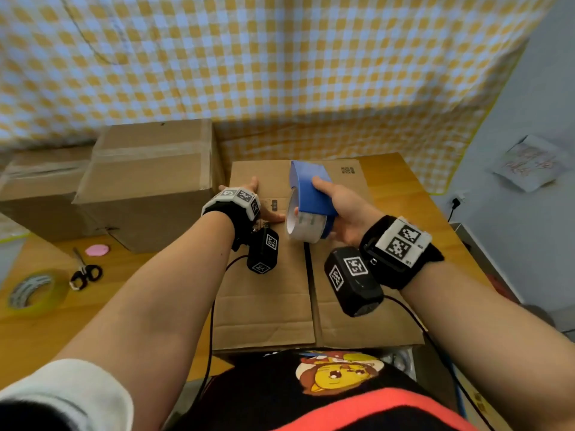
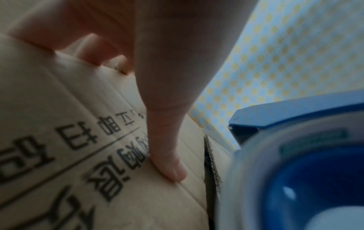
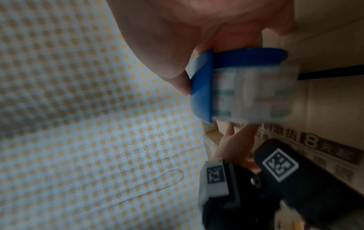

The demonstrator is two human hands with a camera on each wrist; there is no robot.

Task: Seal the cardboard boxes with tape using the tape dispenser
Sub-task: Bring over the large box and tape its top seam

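A flat-topped cardboard box [image 1: 267, 293] lies in front of me, its two top flaps meeting at a dark middle seam [image 1: 308, 275]. My left hand [image 1: 258, 203] lies flat on the left flap with straight fingers, the thumb [image 2: 169, 163] pressed near the seam. My right hand [image 1: 339, 206] grips a blue tape dispenser [image 1: 311, 194] holding a clear tape roll [image 1: 303, 223], held just above the seam at the box's middle. In the right wrist view the thumb and fingers clamp the blue tape dispenser [image 3: 202, 87] from both sides.
Two closed cardboard boxes [image 1: 149, 181] stand at the back left on the wooden table [image 1: 404, 181]. Scissors [image 1: 84, 272], a pink disc [image 1: 97, 251] and a yellow-edged tape roll [image 1: 34, 293] lie at the left. A checked cloth [image 1: 280, 57] hangs behind.
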